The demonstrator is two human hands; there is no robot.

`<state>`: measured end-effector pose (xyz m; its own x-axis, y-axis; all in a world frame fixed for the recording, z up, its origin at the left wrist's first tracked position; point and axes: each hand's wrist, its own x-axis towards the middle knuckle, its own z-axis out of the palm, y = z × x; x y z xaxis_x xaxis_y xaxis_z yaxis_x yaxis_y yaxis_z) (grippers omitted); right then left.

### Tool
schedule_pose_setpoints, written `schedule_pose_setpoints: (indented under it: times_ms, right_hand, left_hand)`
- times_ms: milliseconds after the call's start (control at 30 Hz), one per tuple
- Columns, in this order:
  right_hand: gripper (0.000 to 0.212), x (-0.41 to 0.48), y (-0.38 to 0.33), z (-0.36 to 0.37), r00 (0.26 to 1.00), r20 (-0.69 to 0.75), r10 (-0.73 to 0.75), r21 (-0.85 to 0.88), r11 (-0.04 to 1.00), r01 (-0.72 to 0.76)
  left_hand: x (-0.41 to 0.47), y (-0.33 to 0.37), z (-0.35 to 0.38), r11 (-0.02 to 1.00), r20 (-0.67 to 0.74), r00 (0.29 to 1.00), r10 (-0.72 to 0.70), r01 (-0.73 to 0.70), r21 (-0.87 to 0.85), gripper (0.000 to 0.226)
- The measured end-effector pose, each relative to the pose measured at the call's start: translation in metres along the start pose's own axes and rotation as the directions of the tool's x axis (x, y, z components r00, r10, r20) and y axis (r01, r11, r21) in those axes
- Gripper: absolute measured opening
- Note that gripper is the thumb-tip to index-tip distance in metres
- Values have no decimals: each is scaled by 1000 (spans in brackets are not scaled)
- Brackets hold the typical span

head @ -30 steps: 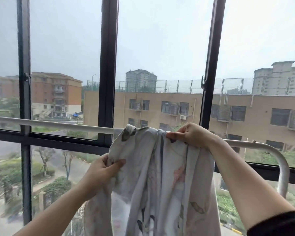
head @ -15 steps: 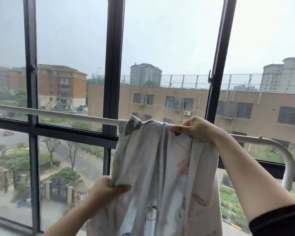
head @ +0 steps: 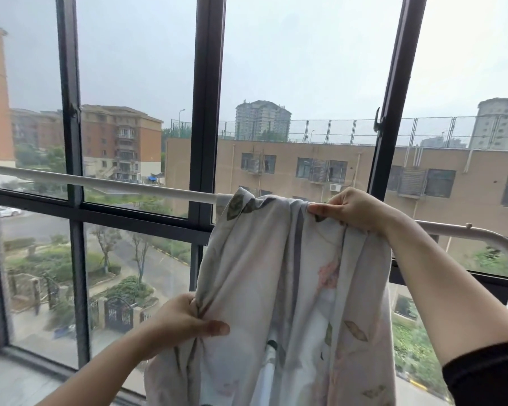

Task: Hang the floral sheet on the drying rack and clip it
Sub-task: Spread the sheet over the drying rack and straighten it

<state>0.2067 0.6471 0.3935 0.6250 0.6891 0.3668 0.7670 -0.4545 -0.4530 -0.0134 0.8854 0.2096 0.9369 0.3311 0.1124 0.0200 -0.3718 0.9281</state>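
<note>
Two hands: both have hold of the floral sheet (head: 276, 273)
Left hand (head: 182, 320): low down at the sheet's left edge; its fingers are curled tight round a bunch of cloth, and the thumb lies flat on the front
Right hand (head: 349, 209): up high at the bar; its fingers are curled and grip the top fold of the sheet
Floral sheet: it lies over the top bar of the drying rack (head: 115, 184) and hangs down in long folds between the two hands; it is white with leaves and pink flowers on it
Drying rack: a white bar that runs from left to right in front of the window (head: 207, 112) and bends down at the right end
Sleeve (head: 487, 373): black, on the right arm, near the bottom corner
Outside: tan and brick buildings (head: 291, 165) stand past the glass
</note>
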Motion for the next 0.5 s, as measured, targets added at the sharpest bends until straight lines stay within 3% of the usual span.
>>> schedule_pose_setpoints:
  times_ms: [133, 233, 333, 433, 500]
  right_hand:
    - [46, -1, 3, -2, 1000, -11, -10, -4, 1000, 10]
    - [48, 0, 4, -2, 1000, 5, -19, -25, 1000, 19]
    - [42, 1, 1, -1, 1000, 5, -20, -30, 999, 20]
    - [41, 0, 2, -2, 1000, -9, -5, -33, 999, 5]
    - [41, -2, 4, -4, 1000, -4, -6, -33, 999, 6]
  left_hand:
    - [-11, -23, -16, 994, -32, 997, -68, 70, 78, 44]
    - [-18, -12, -22, 999, -151, 988, -38, 42, 26, 43]
    - [-13, 22, -36, 996, -255, 965, 70, -81, -33, 48]
    - [-11, 77, -53, 967, -321, 919, 230, -254, -33, 20]
    - [-14, 117, -64, 943, -277, 904, 327, -329, 41, 33]
